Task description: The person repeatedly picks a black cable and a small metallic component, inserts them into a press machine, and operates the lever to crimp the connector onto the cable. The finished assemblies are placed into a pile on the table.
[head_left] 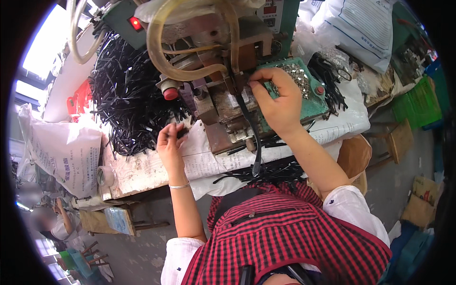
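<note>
My left hand (170, 142) pinches a short black strip (182, 133) at the edge of a big heap of black strips (128, 104) on the paper-covered bench (142, 171). My right hand (278, 102) presses a long black strip (251, 133) into the jaws of a small bench press machine (223, 95); the strip hangs down over the bench's front edge. Small shiny metal pieces (297, 76) lie on the green tray (316, 107) just past my right hand.
Yellowish hoses (161, 47) loop over the machine. Finished black strips (266, 173) pile on my lap. White sacks (66, 152) stand at left and one white sack (356, 28) lies at far right. A tape roll (105, 175) sits on the bench corner. Another person (52, 223) sits lower left.
</note>
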The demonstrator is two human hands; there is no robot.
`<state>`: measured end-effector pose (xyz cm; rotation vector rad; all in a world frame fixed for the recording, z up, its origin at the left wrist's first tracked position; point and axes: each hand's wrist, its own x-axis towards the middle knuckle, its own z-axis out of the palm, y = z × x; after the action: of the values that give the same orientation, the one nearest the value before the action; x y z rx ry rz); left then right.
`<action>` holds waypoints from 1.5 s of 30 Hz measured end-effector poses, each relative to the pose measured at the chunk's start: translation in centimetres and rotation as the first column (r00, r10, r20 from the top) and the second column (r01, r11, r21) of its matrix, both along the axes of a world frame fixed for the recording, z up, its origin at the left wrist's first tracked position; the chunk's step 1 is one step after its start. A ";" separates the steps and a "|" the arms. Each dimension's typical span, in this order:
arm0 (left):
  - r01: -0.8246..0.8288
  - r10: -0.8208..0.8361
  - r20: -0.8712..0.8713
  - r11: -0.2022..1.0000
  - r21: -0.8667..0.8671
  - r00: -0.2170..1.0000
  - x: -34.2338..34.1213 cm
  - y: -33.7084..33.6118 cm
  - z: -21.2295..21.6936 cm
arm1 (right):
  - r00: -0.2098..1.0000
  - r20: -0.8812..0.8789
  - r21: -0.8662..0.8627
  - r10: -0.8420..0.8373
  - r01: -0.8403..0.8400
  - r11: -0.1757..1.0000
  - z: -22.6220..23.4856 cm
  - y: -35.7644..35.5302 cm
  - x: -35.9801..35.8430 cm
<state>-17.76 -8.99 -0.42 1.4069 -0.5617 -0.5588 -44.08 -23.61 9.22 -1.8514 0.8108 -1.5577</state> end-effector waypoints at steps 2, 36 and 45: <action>0.112 -0.112 0.028 0.994 -0.006 0.993 -0.2 0.6 3.2 | 1.000 -0.006 -0.005 0.014 -0.014 1.000 -0.3 0.4 0.4; 0.502 0.114 0.993 0.858 -0.108 0.018 -12.2 -4.0 12.2 | 0.958 0.069 0.359 0.280 -0.286 0.889 2.6 -1.6 -3.2; 0.528 0.210 0.975 0.821 -0.215 0.071 -12.1 -5.4 10.5 | 0.849 -0.472 0.050 -0.238 0.295 0.954 -7.2 -1.4 -10.9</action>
<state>-29.87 -14.41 10.10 0.9303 -1.9273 0.5971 -55.01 -25.01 1.99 -2.1198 1.3998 -1.1890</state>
